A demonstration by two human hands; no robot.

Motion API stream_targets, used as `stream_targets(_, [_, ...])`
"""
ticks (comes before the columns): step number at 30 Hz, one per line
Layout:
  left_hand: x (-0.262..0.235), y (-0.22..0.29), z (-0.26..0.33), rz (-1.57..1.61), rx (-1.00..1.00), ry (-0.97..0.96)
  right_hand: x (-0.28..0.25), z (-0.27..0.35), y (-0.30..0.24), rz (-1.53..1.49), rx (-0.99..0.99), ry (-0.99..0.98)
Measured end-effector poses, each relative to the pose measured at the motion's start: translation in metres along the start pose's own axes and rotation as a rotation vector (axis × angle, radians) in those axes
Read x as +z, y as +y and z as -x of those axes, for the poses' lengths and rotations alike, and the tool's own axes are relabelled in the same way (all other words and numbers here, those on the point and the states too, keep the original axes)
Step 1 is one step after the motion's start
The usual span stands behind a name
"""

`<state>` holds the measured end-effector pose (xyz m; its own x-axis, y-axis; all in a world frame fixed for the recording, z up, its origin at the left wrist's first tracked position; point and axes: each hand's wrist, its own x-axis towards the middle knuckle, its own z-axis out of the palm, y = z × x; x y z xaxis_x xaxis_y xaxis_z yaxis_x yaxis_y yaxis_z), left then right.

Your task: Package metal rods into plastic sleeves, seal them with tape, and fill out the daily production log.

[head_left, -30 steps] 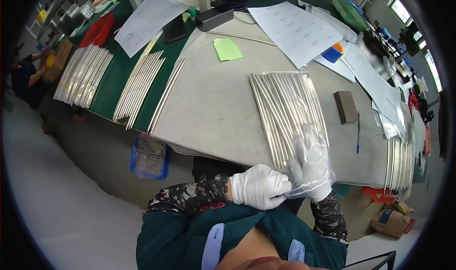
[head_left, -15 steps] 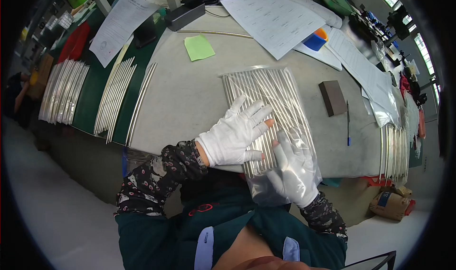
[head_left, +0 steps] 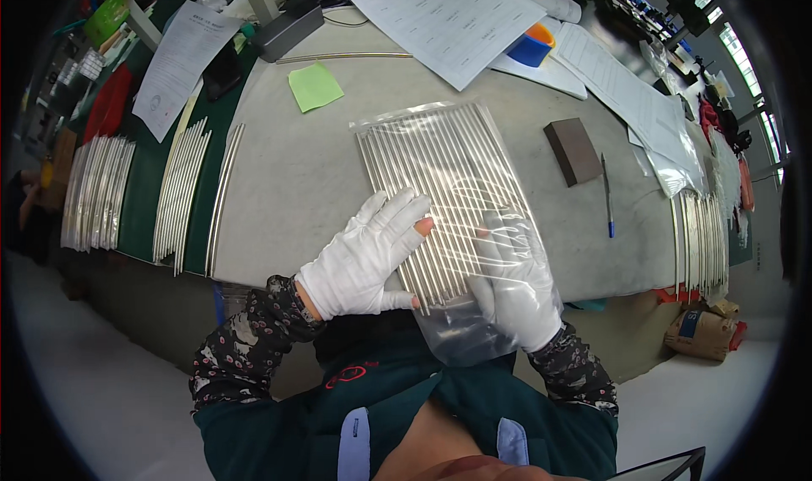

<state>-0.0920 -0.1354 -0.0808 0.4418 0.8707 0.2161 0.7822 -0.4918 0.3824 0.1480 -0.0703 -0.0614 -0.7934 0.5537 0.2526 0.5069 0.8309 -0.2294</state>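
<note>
A flat row of thin, shiny metal rods (head_left: 423, 155) lies in a clear plastic bag (head_left: 452, 341) on the grey table mat, its lower end hanging past the near edge. My left hand (head_left: 364, 257), in a white glove with bare thumb and fingertip showing, rests with fingers stretched on the left side of the rods. On the lower right of the bag is my gloved right hand (head_left: 520, 295), fingers extended toward the rods. Shiny film overlaps this hand, and I cannot tell whether it is inside the bag or behind a flap.
A dark brown block (head_left: 573, 152) and a blue pen (head_left: 608, 198) lie right of the bag. Bundled rods (head_left: 96, 194) stand at the left edge, more rods (head_left: 700, 244) at the right. Farther back are a green note (head_left: 315, 86), a single rod (head_left: 347, 56) and printed sheets (head_left: 448, 24).
My left hand has slid down and left across the rods, baring more of them. The right hand has barely moved. The whole view has shifted slightly.
</note>
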Motion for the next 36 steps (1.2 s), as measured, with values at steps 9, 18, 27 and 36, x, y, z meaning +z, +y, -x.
stream_targets(9, [0.004,-0.003,-0.001,0.018,0.01,0.025,-0.006,0.019,-0.011,-0.067,0.066,0.088])
stream_targets(18, [0.003,-0.004,0.003,-0.003,0.026,0.07,-0.002,0.009,-0.029,-0.212,-0.096,0.039])
stream_targets(27, [-0.022,0.0,0.019,-0.088,-0.052,0.113,0.009,-0.002,-0.036,-0.079,-0.124,0.066])
stream_targets(36, [-0.021,-0.006,0.028,-0.075,-0.193,0.174,0.005,-0.004,-0.036,-0.312,-0.398,-0.068])
